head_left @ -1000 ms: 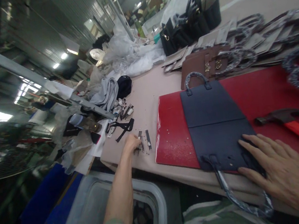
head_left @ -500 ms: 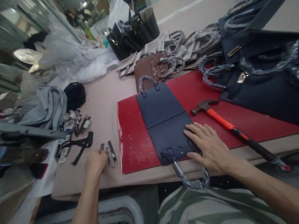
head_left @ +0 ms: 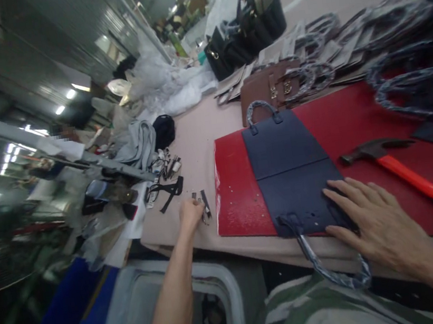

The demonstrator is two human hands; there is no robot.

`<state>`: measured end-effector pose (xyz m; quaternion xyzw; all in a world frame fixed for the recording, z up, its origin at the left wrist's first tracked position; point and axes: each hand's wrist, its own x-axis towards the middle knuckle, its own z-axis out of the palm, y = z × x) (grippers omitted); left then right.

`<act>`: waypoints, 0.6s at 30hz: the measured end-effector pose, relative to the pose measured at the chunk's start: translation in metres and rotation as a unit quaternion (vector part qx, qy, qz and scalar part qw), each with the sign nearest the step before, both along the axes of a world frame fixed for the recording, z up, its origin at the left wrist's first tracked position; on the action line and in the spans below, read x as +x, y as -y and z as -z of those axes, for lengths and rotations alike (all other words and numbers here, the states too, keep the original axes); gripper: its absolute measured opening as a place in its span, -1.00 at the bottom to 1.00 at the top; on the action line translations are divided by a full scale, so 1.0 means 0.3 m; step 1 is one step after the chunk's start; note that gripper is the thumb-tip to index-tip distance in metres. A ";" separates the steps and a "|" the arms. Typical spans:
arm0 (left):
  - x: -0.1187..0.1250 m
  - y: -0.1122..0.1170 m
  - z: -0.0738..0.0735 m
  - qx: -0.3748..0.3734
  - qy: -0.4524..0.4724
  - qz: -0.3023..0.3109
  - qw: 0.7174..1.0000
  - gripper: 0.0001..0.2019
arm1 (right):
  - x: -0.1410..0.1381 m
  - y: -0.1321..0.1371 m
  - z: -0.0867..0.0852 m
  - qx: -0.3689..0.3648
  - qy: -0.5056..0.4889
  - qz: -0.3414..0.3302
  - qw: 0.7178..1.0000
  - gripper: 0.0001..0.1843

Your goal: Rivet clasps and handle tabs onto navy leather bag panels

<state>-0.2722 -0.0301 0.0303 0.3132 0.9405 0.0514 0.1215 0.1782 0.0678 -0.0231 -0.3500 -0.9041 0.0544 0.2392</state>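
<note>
A flat navy bag panel [head_left: 291, 165] with a handle at each end lies on a red cutting board [head_left: 239, 185]. My right hand [head_left: 372, 224] rests flat and open on the panel's near right corner, fingers spread. The near handle [head_left: 330, 269] hangs over the table edge. My left hand [head_left: 190, 213] is closed in a pinch over small dark metal pieces [head_left: 204, 206] on the beige table, left of the board. What the fingers hold is too small to name.
A red-handled hammer [head_left: 404, 169] lies on the board to the right. A brown bag [head_left: 270, 88], black bags [head_left: 240, 39], stacked handles and card pieces lie behind. Straps, cloth and clutter [head_left: 156, 159] sit at the left. A grey bin [head_left: 159, 307] stands below the table edge.
The view has swung between frames. My left hand stays at the small metal pieces, with fingers now pinched on them. My right hand has kept its place on the navy panel.
</note>
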 end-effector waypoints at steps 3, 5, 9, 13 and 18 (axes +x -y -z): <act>0.014 0.002 -0.003 -0.025 0.004 -0.008 1.000 -0.65 | -0.002 0.000 -0.004 0.001 0.010 0.003 1.000 -0.34; 0.036 -0.015 0.001 -0.046 0.017 -0.001 0.999 -0.68 | 0.000 0.009 -0.020 -0.011 0.026 0.010 1.000 -0.34; 0.068 -0.068 0.011 -0.071 0.037 0.028 0.996 -0.72 | 0.001 0.027 -0.059 -0.052 0.055 0.021 0.997 -0.32; 0.082 -0.095 0.014 -0.054 0.062 0.034 0.996 -0.76 | 0.002 0.038 -0.085 -0.086 0.055 0.023 0.995 -0.29; 0.103 -0.048 -0.003 0.040 0.127 0.020 0.991 -0.75 | 0.005 0.044 -0.089 -0.103 0.044 0.023 0.993 -0.28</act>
